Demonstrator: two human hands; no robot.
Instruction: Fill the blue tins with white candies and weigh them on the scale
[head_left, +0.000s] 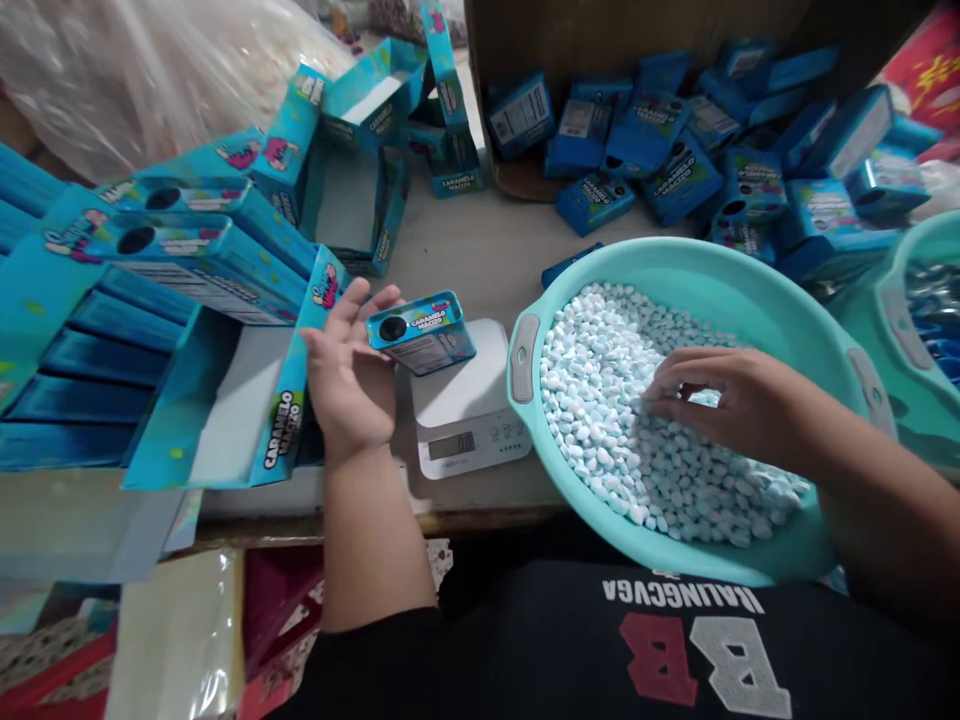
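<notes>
A small blue candy box (pixel 431 345) stands on the white digital scale (pixel 457 400), its printed narrow side facing up. Just left of the box, my left hand (pixel 352 365) is open with the palm up and fingers apart; the fingertips come close to the box's left end, and I cannot tell if they touch it. A turquoise basin (pixel 720 265) with grey handles holds many pale blue and white candies (pixel 600 400). In the basin, my right hand (pixel 712 390) has thumb and fingers pinched together at the candies' surface.
Left of the scale, an open display carton (pixel 281 430) holds upright blue boxes. More display cartons (pixel 375 100) sit behind it. A large brown carton (pixel 517 190) with a pile of blue boxes (pixel 660 150) lies at the back right. Another turquoise tub (pixel 892 310) stands far right.
</notes>
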